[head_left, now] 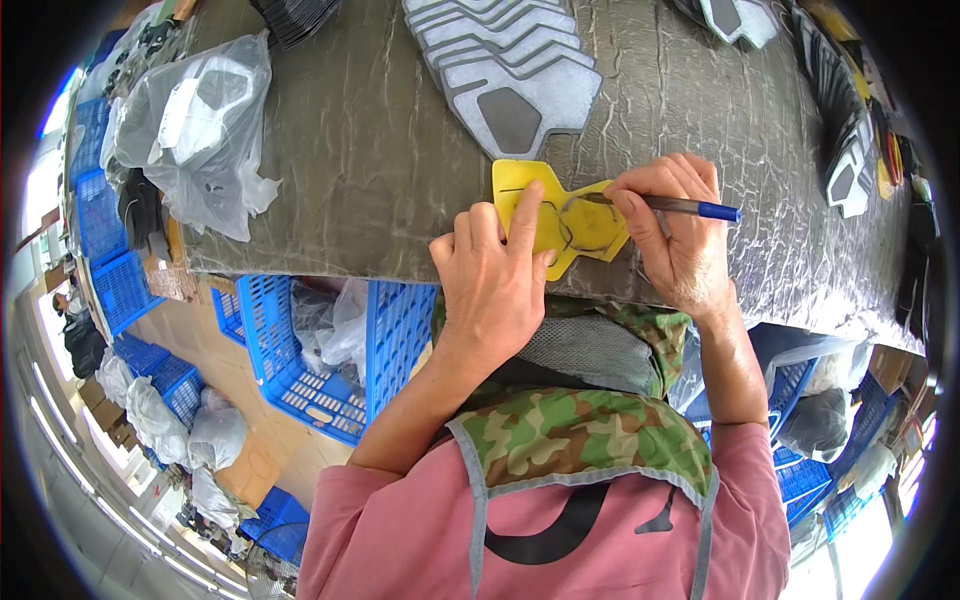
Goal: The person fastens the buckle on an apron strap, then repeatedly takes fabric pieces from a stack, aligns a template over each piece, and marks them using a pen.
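A bright yellow template [545, 232], flat and narrowed at its waist, lies near the table's front edge. It has dark curved lines and smudges on it. My left hand [492, 275] holds it down, the index finger stretched across its surface and the thumb at its lower edge. In my right hand [685, 235] is a pen [675, 205] with a blue end, pinched between thumb and fingers, its tip at the template's right half. Whether anything lies under the template is hidden. Just beyond it, a fanned row of grey cut pieces [520, 85] with dark angular patches stretches away.
The table [330, 180] has a dark, wrinkled covering. A clear plastic bag [200, 130] with pale pieces sits at its left, and another row of grey pieces [848, 170] at the right. Blue crates [390, 330] stand below the front edge, holding plastic bags.
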Demonstrator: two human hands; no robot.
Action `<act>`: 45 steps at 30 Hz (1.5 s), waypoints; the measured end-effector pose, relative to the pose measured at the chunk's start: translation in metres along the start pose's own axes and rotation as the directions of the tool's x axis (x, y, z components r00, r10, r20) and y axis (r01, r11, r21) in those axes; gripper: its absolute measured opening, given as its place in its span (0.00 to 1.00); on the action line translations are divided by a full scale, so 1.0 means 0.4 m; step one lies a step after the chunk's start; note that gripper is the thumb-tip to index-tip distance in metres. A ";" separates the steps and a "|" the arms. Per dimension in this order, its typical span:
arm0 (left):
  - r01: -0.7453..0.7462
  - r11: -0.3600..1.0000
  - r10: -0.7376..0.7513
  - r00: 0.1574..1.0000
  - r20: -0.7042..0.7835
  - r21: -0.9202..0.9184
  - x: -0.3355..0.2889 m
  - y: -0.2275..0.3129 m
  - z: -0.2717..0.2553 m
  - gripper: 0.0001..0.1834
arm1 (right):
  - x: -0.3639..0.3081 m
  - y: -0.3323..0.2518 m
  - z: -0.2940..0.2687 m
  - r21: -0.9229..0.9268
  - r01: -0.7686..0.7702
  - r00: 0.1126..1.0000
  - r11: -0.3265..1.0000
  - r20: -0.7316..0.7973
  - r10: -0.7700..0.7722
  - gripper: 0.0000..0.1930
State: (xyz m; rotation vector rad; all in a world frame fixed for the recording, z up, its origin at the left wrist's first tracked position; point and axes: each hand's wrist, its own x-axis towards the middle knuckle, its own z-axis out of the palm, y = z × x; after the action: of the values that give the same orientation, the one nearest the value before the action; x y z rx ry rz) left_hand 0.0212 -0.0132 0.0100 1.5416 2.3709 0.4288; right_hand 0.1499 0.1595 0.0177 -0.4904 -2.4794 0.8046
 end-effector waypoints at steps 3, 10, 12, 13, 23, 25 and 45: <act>0.003 1.000 -0.003 1.000 0.000 0.003 -0.002 -0.003 0.003 0.36 | -0.011 0.002 0.003 0.001 -0.020 1.000 1.000 -0.010 0.020 0.02; 0.002 1.000 -0.002 1.000 0.005 0.007 -0.003 -0.003 0.007 0.36 | -0.036 0.007 -0.013 -0.049 -0.078 0.996 0.996 -0.055 0.075 0.03; 0.000 1.000 0.000 1.000 0.005 0.002 -0.003 -0.002 0.006 0.36 | -0.044 0.003 -0.021 -0.067 -0.074 0.996 0.995 -0.062 0.070 0.04; 0.001 1.000 -0.001 1.000 0.004 0.003 -0.003 -0.002 0.006 0.36 | -0.050 0.000 -0.025 -0.073 -0.077 0.996 0.994 -0.051 0.073 0.03; -0.019 1.000 0.019 1.000 -0.024 0.012 -0.001 -0.006 0.009 0.36 | -0.085 -0.026 -0.037 0.043 -0.072 0.997 0.996 -0.015 0.072 0.02; -0.045 0.999 0.046 0.998 -0.051 0.012 0.000 -0.008 0.012 0.37 | -0.090 -0.030 -0.025 0.058 -0.059 0.998 0.997 0.001 0.059 0.02; 0.000 1.000 0.000 1.000 -0.003 0.011 -0.003 -0.002 0.007 0.34 | -0.090 -0.037 0.009 0.108 -0.016 1.000 0.994 -0.009 0.017 0.04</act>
State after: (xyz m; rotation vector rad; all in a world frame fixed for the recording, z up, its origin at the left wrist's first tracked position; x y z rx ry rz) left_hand 0.0221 -0.0142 0.0074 1.5469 2.3793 0.4191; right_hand 0.1748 0.1297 0.0121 -0.4754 -2.4110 0.9347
